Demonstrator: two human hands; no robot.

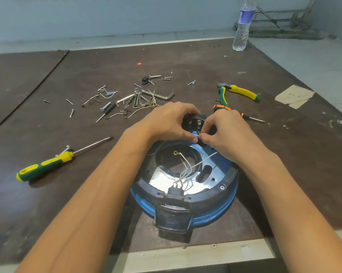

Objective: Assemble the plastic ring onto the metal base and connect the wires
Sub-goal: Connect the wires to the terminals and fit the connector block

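Since the black plastic ring (211,191) already sits on the round blue metal base (215,211) just below the hands, that part looks done; can't tell if every screw is in. Wiring is mid-way: left hand (170,121) grips a small black terminal block (195,120) at the base's far edge, right hand (225,131) pinches a thin white wire (198,136) against it. Other white wires (187,168) hang loose between the wrists, one gold ring lug (175,153) unattached. Loose screws (71,112) lie on the desk (67,194) beyond the left hand.
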